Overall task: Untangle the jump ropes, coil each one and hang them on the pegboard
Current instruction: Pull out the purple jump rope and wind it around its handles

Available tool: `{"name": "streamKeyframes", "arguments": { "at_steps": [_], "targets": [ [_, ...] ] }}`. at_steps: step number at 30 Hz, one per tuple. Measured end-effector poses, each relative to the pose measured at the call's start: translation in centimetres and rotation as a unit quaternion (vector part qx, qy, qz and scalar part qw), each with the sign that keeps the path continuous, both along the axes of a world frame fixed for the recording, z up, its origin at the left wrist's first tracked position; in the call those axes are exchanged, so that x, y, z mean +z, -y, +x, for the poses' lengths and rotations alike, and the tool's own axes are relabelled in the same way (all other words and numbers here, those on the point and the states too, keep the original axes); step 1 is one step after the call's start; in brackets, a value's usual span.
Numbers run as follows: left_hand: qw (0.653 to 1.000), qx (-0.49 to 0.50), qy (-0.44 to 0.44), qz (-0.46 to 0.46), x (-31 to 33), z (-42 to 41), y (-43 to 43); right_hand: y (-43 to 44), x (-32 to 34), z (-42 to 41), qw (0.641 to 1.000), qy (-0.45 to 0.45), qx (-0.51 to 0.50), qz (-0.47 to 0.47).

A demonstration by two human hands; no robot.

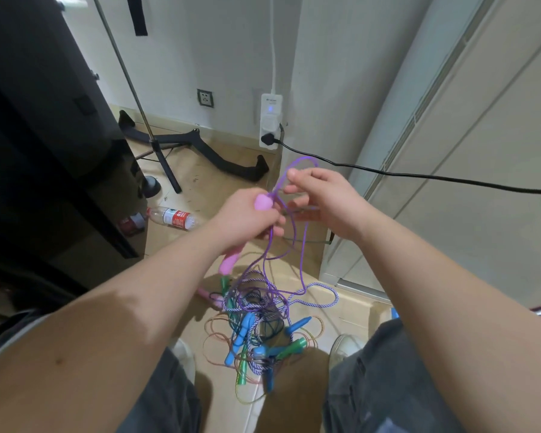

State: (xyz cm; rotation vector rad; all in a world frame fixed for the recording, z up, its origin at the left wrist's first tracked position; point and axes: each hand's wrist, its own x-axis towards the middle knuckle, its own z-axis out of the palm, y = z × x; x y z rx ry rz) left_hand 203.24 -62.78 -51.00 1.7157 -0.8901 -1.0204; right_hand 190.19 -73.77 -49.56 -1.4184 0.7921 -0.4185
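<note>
**Purple rope held up above the tangle**

Two bare forearms (107,323) reach forward from the bottom of the view, over grey trouser legs (388,370). The left hand (247,214) is curled round a pink handle (263,202), whose ends stick out above and below the fist. The right hand (328,201), just beside it, pinches the purple rope (305,245) between thumb and fingertips, with a loop of it standing up above the fingers. From both hands the purple rope hangs down to the floor, where it runs into the tangle of jump ropes (263,323) between the white shoes (344,348). Blue handles (244,332) and green handles (294,346) lie in the heap. Farther out, a plastic bottle (175,217) lies on its side near a black cabinet (44,151), and a black cable (419,178) runs from a white power strip (270,120) on the wall
</note>
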Motion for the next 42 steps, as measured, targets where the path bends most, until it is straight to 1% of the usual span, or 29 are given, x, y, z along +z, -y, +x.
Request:
{"name": "streamKeyframes", "arguments": {
  "at_steps": [1,2,4,5,7,9,11,12,14,16,18,19,20,21,22,23,25,27,28,30,31,32,34,36,38,40,42],
  "targets": [
    [0.998,0.035,-0.039,-0.031,0.6,0.3,0.2,0.0,-0.3,-0.2,0.999,-0.028,0.036,0.011],
    [0.991,0.068,-0.098,-0.066,1.3,0.6,0.4,0.0,-0.7,-0.5,0.995,-0.058,0.081,0.022],
    [0.962,0.118,-0.215,-0.122,2.4,1.2,0.4,-0.6,-1.7,-0.8,0.976,-0.117,0.177,0.043],
    [0.95,0.131,-0.248,-0.137,2.8,1.4,0.3,-1.1,-2.1,-0.7,0.963,-0.145,0.223,0.04],
    [0.939,0.14,-0.277,-0.147,2.9,1.6,0.1,-2.2,-3.0,-0.4,0.937,-0.189,0.293,0.008],
    [0.936,0.149,-0.284,-0.146,2.7,1.8,0.1,-2.9,-3.4,0.2,0.93,-0.206,0.303,-0.041],
    [0.938,0.148,-0.285,-0.133,2.4,2.1,0.1,-2.9,-3.2,0.6,0.947,-0.186,0.252,-0.077],
    [0.944,0.132,-0.28,-0.117,2.2,2.2,0.2,-2.7,-2.9,0.8,0.961,-0.158,0.212,-0.076],
    [0.966,0.07,-0.242,-0.054,1.3,2.4,0.0,-2.1,-1.9,1.0,0.986,-0.08,0.129,-0.066],
    [0.991,-0.029,-0.129,0.018,0.0,2.3,-0.5,-1.5,-0.8,0.9,0.997,-0.003,0.06,-0.042],
    [0.99,-0.122,0.001,0.067,-1.1,1.8,-1.2,-1.2,-0.2,0.7,0.999,0.042,0.022,-0.014],
    [0.985,-0.138,0.064,0.082,-1.5,1.6,-1.4,-1.1,-0.1,0.6,0.999,0.048,0.014,-0.009],
    [0.98,-0.125,0.124,0.088,-1.8,1.4,-1.4,-1.1,-0.2,0.5,0.999,0.049,0.011,-0.004],
    [0.979,-0.091,0.159,0.088,-2.1,1.3,-1.3,-1.1,-0.3,0.4,0.999,0.048,0.012,0.005],
    [0.983,-0.055,0.154,0.082,-2.4,1.3,-1.1,-1.0,-0.6,0.3,0.999,0.041,0.015,0.017],
    [0.991,-0.023,0.119,0.064,-2.4,1.2,-1.0,-1.0,-0.8,0.2,0.999,0.027,0.024,0.028],
    [0.998,0.018,0.051,0.022,-1.7,1.0,-0.8,-0.9,-1.3,0.1,0.997,-0.035,0.062,0.036],
    [0.998,0.047,-0.007,-0.031,-0.4,0.9,-0.5,-1.0,-2.3,0.0,0.986,-0.114,0.119,0.0],
    [0.995,0.064,-0.054,-0.062,0.3,1.0,-0.4,-1.2,-2.8,-0.1,0.978,-0.147,0.144,-0.022],
    [0.974,0.107,-0.168,-0.11,1.6,1.2,-0.1,-1.7,-3.7,-0.1,0.961,-0.196,0.189,-0.048],
    [0.96,0.127,-0.217,-0.122,2.0,1.4,-0.1,-2.0,-4.0,-0.1,0.951,-0.215,0.218,-0.054],
    [0.95,0.14,-0.248,-0.128,2.3,1.6,-0.1,-2.3,-4.1,0.0,0.94,-0.228,0.248,-0.053],
    [0.942,0.15,-0.27,-0.132,2.6,1.9,-0.2,-2.9,-4.1,0.1,0.924,-0.238,0.298,-0.043],
    [0.94,0.164,-0.266,-0.134,2.4,2.2,-0.2,-3.3,-3.9,0.3,0.926,-0.227,0.299,-0.046],
    [0.946,0.167,-0.25,-0.118,1.7,2.8,0.0,-3.1,-3.7,0.7,0.949,-0.194,0.246,-0.04],
    [0.958,0.154,-0.23,-0.07,0.8,3.2,0.0,-2.7,-3.0,0.9,0.978,-0.132,0.16,-0.025],
    [0.968,0.132,-0.214,-0.02,-0.1,3.1,-0.2,-2.1,-2.1,0.9,0.995,-0.063,0.078,0.0]
  ]
}}
